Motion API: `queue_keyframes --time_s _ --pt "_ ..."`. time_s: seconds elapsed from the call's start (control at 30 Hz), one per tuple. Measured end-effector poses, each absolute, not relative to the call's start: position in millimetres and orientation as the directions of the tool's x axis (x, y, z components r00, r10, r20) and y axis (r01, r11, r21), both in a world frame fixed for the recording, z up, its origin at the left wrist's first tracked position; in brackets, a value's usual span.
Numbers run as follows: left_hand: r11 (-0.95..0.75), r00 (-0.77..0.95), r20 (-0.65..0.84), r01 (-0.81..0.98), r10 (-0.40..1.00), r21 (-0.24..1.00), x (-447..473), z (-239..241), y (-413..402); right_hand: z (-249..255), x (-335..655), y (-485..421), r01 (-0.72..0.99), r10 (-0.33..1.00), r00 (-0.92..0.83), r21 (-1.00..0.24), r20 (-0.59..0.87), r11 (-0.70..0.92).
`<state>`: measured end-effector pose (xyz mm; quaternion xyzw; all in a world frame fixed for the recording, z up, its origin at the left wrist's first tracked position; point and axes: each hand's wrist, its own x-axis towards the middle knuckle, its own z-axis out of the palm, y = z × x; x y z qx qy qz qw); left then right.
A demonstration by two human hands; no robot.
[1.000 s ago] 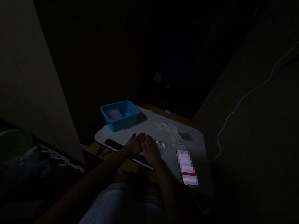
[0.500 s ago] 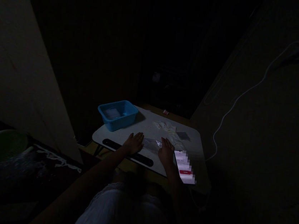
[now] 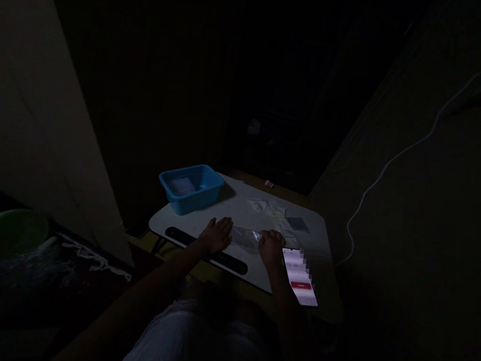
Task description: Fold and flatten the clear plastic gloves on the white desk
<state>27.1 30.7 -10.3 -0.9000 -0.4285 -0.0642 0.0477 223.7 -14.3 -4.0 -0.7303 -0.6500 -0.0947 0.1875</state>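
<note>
The room is very dark. My left hand [image 3: 216,235] lies flat and open on the small white table [image 3: 237,208], its fingers at the left end of a clear plastic bag [image 3: 246,237]. At the bag's right end my right hand [image 3: 271,246] has its fingers curled down onto the plastic. The bag lies stretched between the two hands near the table's front edge.
A blue plastic tub [image 3: 191,186] stands at the table's back left. Small pale packets [image 3: 272,210] lie scattered at the back right. A lit phone [image 3: 301,271] rests right of my right hand. A wall panel stands at left; a white cable [image 3: 388,162] hangs at right.
My hands were side by side on the bag; the right hand slid rightward along it and then curled its fingers at the bag's end. The left hand stayed put.
</note>
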Motion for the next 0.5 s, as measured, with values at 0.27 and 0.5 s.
queue_keyframes --time_s 0.27,0.5 --pt "-0.622 0.622 0.185 0.781 0.761 -0.065 26.0 -11.6 29.0 -0.2 221.4 -17.6 0.964 0.885 0.261 -0.155 0.387 -0.216" --pt "-0.618 0.618 0.173 0.784 0.766 -0.062 26.9 -11.0 28.9 3.3 219.9 -22.9 0.937 0.842 0.348 -0.173 0.413 -0.303"
